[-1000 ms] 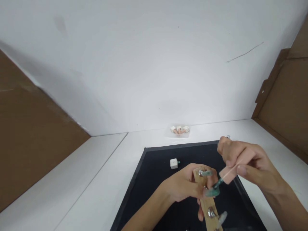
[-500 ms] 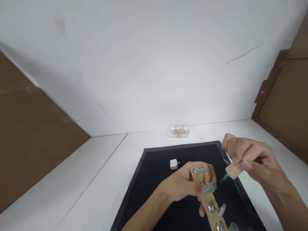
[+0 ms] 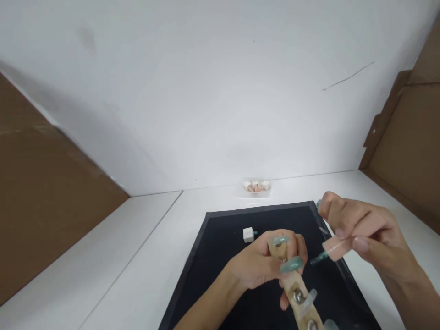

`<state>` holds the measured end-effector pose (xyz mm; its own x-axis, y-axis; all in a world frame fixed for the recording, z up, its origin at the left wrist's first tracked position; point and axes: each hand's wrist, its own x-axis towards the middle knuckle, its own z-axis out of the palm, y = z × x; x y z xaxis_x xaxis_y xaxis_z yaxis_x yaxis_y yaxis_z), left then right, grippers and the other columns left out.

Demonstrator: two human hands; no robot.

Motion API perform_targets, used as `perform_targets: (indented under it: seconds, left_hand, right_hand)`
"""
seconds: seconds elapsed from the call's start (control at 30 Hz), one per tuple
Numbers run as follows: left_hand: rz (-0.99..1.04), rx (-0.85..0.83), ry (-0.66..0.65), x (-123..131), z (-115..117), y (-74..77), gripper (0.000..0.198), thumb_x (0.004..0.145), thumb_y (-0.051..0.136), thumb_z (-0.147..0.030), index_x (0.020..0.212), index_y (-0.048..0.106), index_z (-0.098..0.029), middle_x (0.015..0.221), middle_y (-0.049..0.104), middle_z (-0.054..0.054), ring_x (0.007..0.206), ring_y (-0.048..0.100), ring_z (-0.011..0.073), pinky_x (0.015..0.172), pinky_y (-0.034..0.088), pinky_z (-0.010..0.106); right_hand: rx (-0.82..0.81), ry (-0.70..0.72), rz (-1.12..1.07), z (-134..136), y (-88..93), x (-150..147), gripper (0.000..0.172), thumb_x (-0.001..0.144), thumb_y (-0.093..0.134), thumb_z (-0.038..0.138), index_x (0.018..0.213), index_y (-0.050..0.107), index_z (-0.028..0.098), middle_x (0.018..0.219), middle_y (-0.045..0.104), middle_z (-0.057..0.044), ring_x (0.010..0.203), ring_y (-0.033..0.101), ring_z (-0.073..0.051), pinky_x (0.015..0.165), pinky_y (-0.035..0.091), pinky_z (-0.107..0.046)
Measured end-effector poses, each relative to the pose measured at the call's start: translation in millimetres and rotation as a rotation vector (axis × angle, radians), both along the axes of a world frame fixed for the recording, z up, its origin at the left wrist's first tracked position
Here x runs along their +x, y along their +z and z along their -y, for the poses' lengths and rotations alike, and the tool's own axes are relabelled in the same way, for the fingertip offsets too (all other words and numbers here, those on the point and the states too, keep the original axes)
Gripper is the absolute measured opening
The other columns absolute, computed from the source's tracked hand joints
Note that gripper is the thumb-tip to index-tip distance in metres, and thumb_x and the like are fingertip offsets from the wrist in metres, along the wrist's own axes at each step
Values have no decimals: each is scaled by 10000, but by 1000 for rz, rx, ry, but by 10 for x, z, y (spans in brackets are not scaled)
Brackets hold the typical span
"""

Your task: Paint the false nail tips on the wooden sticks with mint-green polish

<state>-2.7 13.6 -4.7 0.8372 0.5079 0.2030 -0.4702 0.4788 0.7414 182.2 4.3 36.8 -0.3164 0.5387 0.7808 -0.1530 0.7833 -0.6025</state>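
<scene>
My left hand (image 3: 256,263) is closed around a wooden strip (image 3: 294,284) with metal knobs along it. False nails stand on these knobs: a pale one at the top, a glossy teal nail (image 3: 291,265) by my thumb, and clearer ones lower down. Pinched in my right hand (image 3: 364,229) is a nail polish brush, its pink cap (image 3: 338,247) between thumb and fingers. The teal-coated bristles (image 3: 319,258) point left, a short gap from the teal nail. A small teal piece shows beside my right index finger; I cannot tell what it is.
On the black mat (image 3: 223,224) lies a white cube-shaped bottle (image 3: 248,234) with a teal neck. Behind the mat, a clear tray (image 3: 254,193) holds several white bottles with pink caps. Cardboard panels (image 3: 51,201) stand at both sides, with a white wall behind.
The wooden strip has shifted slightly left and turned, so the nails face differently. The brush has tipped, and its bristles sit slightly lower and further left.
</scene>
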Motion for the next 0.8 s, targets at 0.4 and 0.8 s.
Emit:
perform_targets:
  seconds: [0.4,0.8]
  left_hand:
    - [0,-2,-10,10,3,22,257,655,726,-230,641,501,-106,701,520,5,482,529,57,323,436,114]
    - [23,20,-10,-5,0,32,237,672,712,-227,650,509,-107,725,514,13,497,532,62,340,472,141]
  right_hand:
    - [-29,-6,63,23,29,-28,166,873,525,309,851,686,277,597,550,1,542,471,-144,572,410,-346]
    - [-400,-61,-191,22,3,-37,125,776,652,345,705,684,246,616,580,-2,541,502,-131,453,413,-258]
